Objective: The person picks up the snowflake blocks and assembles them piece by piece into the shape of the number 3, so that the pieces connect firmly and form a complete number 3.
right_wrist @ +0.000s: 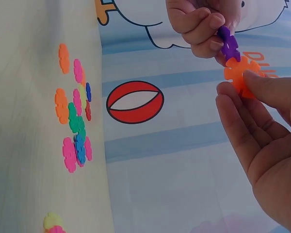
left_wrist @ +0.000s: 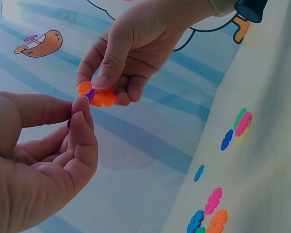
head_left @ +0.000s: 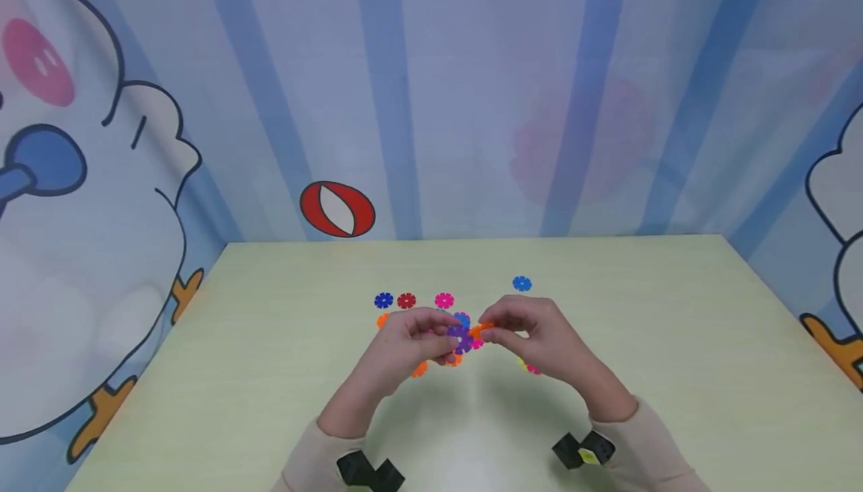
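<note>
My left hand (head_left: 413,344) pinches a purple interlocking disc (head_left: 461,338) by its rim, between thumb and fingers. Opposite it, my right hand (head_left: 542,336) pinches an orange interlocking disc (head_left: 480,329). Both discs are held up above the table. In the right wrist view the purple disc (right_wrist: 229,44) meets the edge of the orange disc (right_wrist: 240,73) at an angle, and their rims touch. How deep the slots sit in each other cannot be made out. Fingertips cover part of the purple disc in the left wrist view.
Loose discs lie on the pale table (head_left: 270,372) under and behind the hands, among them a dark blue disc (head_left: 383,299), a red disc (head_left: 406,300) and a pink disc (head_left: 444,300). A blue disc (head_left: 522,283) lies farther right. A printed curtain (head_left: 458,102) stands behind the table.
</note>
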Demonstrator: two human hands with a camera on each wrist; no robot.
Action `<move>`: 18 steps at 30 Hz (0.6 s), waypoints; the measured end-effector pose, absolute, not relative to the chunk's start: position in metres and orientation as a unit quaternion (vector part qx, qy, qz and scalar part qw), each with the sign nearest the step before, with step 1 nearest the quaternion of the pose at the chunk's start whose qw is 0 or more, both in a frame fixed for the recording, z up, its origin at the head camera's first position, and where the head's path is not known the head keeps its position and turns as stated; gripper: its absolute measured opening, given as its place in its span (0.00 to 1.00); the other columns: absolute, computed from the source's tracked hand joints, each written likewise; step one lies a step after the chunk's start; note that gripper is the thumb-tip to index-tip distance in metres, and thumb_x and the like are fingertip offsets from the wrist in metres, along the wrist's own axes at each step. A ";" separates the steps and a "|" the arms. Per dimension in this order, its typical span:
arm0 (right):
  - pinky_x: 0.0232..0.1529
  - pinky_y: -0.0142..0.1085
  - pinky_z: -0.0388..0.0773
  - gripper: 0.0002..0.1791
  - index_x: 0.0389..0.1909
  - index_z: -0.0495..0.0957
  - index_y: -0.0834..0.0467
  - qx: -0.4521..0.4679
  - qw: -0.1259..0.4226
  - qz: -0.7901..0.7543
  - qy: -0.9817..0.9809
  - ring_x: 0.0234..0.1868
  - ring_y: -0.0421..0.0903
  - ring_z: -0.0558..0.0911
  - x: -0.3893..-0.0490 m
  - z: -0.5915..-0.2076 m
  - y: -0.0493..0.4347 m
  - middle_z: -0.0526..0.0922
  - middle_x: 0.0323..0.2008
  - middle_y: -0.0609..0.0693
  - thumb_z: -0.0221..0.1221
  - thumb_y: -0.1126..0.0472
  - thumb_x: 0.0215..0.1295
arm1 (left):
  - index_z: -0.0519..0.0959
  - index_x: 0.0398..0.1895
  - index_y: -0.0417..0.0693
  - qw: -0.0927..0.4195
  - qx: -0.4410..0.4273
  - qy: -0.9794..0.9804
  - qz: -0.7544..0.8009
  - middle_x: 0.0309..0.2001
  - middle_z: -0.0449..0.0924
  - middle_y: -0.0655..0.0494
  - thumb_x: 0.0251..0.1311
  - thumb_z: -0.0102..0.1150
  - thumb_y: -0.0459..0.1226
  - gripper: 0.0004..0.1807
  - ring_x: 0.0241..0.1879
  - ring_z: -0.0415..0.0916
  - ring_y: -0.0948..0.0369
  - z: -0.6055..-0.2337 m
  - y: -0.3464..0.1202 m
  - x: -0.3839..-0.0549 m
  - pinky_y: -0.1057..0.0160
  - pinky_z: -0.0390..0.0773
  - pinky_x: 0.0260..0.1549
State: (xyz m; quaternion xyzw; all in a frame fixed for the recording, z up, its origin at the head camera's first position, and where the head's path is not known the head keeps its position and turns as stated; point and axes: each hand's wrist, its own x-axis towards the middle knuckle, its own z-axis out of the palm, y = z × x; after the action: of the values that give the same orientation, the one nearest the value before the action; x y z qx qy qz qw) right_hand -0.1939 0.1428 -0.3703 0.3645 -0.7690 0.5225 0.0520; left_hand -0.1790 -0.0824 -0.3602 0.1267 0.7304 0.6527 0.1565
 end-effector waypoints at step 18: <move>0.33 0.32 0.82 0.06 0.34 0.84 0.61 0.400 0.096 0.501 -0.761 0.29 0.39 0.80 -0.195 -0.371 0.145 0.84 0.30 0.52 0.65 0.73 0.56 | 0.77 0.49 0.33 0.138 0.119 0.730 0.658 0.38 0.83 0.47 0.63 0.58 0.30 0.13 0.28 0.79 0.63 -0.360 -0.075 -0.174 0.65 0.81 0.37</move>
State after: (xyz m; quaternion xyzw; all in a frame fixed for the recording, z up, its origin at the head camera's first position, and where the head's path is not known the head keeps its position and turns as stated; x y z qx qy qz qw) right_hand -0.1949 0.1446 -0.3709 0.4005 -0.7614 0.5005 0.0965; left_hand -0.1739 -0.0749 -0.3598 0.1187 0.7303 0.6585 0.1378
